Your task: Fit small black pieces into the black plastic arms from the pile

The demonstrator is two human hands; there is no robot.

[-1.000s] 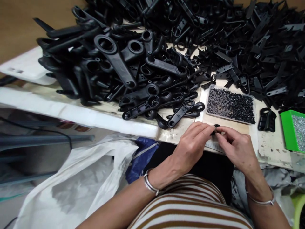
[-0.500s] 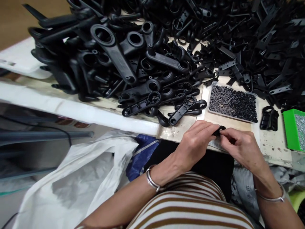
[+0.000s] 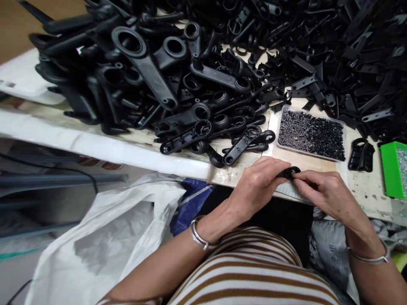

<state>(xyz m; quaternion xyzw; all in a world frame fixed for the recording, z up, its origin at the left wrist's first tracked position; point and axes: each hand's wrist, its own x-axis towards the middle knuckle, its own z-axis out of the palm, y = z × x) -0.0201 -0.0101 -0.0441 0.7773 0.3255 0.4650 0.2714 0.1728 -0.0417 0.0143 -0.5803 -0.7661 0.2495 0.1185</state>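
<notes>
My left hand is closed around a black plastic arm with a ring end, held at the table's front edge. Most of that part is hidden by the fingers. My right hand pinches at the ring's right side with thumb and forefinger; whether a small piece sits between those fingertips cannot be made out. Just beyond the hands is a clear shallow tray of tiny black pieces and small screw-like bits. To its left lie several black ring-ended arms.
Large black ring-ended arms are heaped at the left and back. Smaller black parts cover the back right. A black part lies beside a green bin of shiny metal bits. A white sack hangs below at left.
The black ring-ended part has shifted slightly left and shows more of its ring. My right hand has eased a little away from my left. The view has shifted slightly.
</notes>
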